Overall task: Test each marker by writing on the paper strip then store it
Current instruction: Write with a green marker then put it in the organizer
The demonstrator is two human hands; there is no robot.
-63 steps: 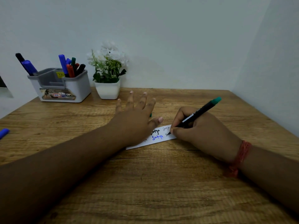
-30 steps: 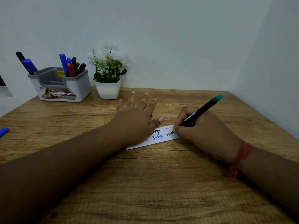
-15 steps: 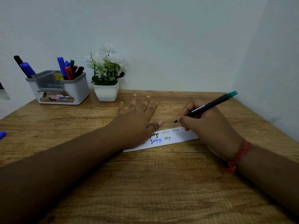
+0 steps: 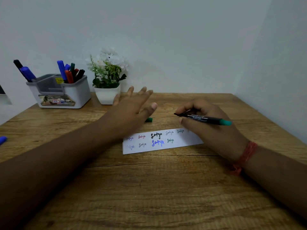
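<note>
A white paper strip (image 4: 159, 145) with two rows of coloured handwriting lies in the middle of the wooden desk. My right hand (image 4: 209, 123) grips an uncapped black marker with a green end (image 4: 204, 119), held nearly level above the strip's right end, tip pointing left. My left hand (image 4: 132, 110) hovers with straight fingers above the desk, just beyond the strip's left end. A green cap (image 4: 149, 120) lies on the desk behind the strip, partly hidden by my left hand.
A white-and-grey organiser (image 4: 61, 93) with several markers stands at the back left, a white pot of flowers (image 4: 108, 95) beside it. A blue marker (image 4: 3, 139) lies at the left edge. Walls close the desk at the back and right.
My right hand lifted the marker off the strip and turned it level. My left hand rose off the strip and moved back, uncovering the writing.
</note>
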